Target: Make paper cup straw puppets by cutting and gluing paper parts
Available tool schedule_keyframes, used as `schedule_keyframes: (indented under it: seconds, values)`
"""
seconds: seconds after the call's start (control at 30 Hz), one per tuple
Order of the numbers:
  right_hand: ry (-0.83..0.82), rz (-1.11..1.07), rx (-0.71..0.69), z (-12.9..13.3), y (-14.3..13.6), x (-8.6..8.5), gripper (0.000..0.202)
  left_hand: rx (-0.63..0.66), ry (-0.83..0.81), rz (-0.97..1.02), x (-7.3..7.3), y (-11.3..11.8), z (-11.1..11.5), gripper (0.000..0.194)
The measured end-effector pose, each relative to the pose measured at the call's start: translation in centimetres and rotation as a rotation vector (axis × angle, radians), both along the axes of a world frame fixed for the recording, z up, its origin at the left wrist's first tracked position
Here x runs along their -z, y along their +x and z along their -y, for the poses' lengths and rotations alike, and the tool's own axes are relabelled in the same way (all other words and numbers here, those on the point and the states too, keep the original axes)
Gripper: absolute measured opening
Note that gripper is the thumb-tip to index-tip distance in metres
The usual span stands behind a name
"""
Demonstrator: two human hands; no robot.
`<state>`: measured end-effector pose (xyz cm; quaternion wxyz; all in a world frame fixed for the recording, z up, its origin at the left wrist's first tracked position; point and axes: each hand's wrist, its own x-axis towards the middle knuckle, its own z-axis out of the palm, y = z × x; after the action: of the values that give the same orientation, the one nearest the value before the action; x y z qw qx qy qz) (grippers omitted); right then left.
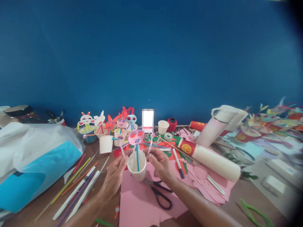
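Note:
Between my hands, a white paper cup (134, 175) stands on the pink paper, slightly tilted. A blue straw (138, 157) rises from inside it, topped by a pink paper face (136, 137) with red eyes and drawn lashes. My left hand (118, 165) pinches a pale bent straw (121, 148) at the cup's left side. On the right side, my right hand (159, 161) pinches a second pale straw (150, 145). My fingers hide where both straws meet the cup. Black-handled scissors (163, 200) lie just right of the cup's base.
Several finished paper-cup figures (120, 123) stand behind on the left. Pens and colored sticks (78, 192) lie at left, beside a plastic bag (40, 157). Stacked cups (213, 162), a marker (178, 164) and a white jug (213, 126) are on the right. A blue wall is behind.

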<state>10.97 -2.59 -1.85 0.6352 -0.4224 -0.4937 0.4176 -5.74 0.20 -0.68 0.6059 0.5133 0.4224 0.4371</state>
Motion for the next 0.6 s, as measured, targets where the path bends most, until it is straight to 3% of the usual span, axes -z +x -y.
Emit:
schedule_keyframes:
  seconds: [0.23,0.6]
  values:
    - [-0.022,0.005,0.016,0.0,-0.1,-0.1,0.014,0.003,0.061,-0.079,0.3,-0.1,-0.1,0.043]
    - [-0.032,0.018,-0.009,-0.4,0.1,0.9,0.016,-0.022,-0.045,0.007,0.4,0.3,-0.3,0.051]
